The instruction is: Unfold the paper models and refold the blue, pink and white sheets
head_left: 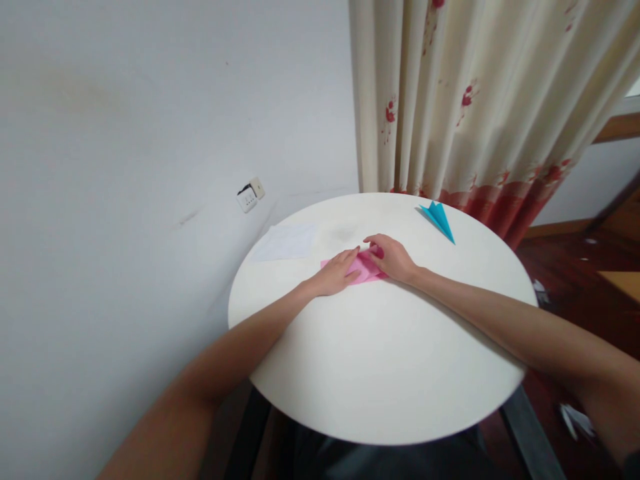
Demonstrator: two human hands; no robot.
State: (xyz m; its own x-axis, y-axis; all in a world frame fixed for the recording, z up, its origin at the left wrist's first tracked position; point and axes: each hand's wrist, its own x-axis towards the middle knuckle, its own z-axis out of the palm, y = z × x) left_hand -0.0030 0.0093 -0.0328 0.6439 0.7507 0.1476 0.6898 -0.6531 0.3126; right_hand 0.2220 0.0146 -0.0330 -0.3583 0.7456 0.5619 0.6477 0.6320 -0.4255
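A folded sheet of pink paper (364, 268) lies on the white round table (390, 367), partly covered by both hands. My left hand (335, 272) lies flat over its left part, fingers stretched out and pressing it down. At the right end, my right hand (394, 258) has its fingers curled, with thumb and forefinger closed on a raised edge of the pink paper. Some of that edge is hidden behind the fingers. Beyond my right hand, a blue paper plane (439, 219) rests near the far edge, its nose toward me.
White paper (285, 241) lies at the table's left far side. A wall with a socket (247, 199) stands close on the left. A flowered curtain (450, 100) hangs right behind the table. Blurred white items (577, 420) are on the dark floor at right.
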